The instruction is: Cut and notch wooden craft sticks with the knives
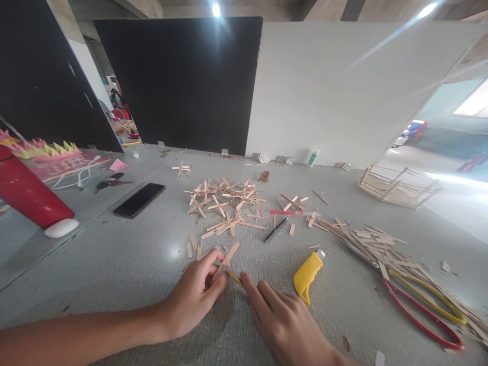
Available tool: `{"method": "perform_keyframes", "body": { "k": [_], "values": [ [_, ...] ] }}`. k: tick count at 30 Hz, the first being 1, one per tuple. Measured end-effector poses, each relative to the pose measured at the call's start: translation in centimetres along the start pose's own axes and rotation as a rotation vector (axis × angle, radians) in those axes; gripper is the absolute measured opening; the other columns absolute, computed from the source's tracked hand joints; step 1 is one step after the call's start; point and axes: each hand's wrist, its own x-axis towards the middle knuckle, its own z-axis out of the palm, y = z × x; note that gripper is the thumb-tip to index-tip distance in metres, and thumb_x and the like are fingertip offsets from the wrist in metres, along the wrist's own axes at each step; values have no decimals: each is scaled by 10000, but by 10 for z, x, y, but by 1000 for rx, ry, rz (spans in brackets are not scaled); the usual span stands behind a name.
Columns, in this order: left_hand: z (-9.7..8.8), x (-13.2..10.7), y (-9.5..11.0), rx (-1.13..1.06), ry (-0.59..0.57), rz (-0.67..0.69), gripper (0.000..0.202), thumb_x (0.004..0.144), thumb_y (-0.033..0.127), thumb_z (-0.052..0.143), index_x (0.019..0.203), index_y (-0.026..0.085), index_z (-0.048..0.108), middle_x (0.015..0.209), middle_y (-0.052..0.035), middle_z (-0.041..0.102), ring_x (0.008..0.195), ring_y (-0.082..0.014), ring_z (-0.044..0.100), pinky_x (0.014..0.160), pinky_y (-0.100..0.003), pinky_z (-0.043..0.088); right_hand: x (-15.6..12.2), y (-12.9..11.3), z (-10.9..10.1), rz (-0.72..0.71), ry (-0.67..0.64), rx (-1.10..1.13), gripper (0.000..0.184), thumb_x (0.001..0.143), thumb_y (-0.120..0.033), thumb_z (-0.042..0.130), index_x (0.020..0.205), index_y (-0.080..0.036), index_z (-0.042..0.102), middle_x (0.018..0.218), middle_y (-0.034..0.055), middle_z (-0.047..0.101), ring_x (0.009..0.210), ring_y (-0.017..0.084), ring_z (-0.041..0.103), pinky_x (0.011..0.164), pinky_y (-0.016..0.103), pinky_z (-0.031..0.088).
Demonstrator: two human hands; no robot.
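Note:
My left hand (200, 287) pinches a wooden craft stick (231, 252) between thumb and fingers, its far end pointing up and away. A small slot shows in the stick's middle. Closed around a thin yellow tool (235, 278), my right hand (280, 315) has its index finger stretched along it. The tool's tip meets the stick by my left fingertips; most of its length is hidden under the hand, so its kind is unclear. Short cut stick pieces (193, 244) lie just beyond my left hand. A yellow-handled cutter (307, 274) rests to the right of my right hand.
Beyond my hands is a pile of crossed craft sticks (229, 195), with a black pen (276, 230) nearby. Large red-and-yellow-handled shears (423, 310) lie right among loose sticks (377, 236). Left are a phone (140, 200) and a red bottle (32, 188). Panels (183, 86) stand behind.

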Motion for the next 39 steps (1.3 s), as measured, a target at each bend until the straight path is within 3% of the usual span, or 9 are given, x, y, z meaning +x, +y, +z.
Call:
{"method": "perform_keyframes", "body": {
  "k": [14,25,35,39],
  "values": [
    [0,2,2,-69,-15,-3,316,1016,524,551,1016,227,443,630,94,469,516,-95,387,470,-202,320,-2,1,3,7,-3,19,447,990,-8,332,1413,61,456,795,56,613,582,169,615,455,288,503],
    [-1,-1,-2,0,-7,-11,122,1047,348,461,1028,229,440,603,100,464,509,-102,356,477,-214,304,-2,0,3,4,-9,21,450,990,-9,343,1424,62,440,812,61,620,597,177,625,462,299,513],
    [-2,-1,2,-72,-10,-45,314,1029,541,502,1010,230,465,630,78,494,491,-103,397,450,-201,324,0,0,-1,4,-22,47,473,967,-4,347,1426,76,430,808,70,630,612,181,626,473,294,531],
    [-2,0,6,-64,-30,-17,309,1026,527,519,991,228,450,627,86,468,506,-99,378,461,-199,309,-1,0,1,9,-20,54,472,960,2,347,1419,67,435,820,75,636,621,188,639,467,301,538]
  ]
}}
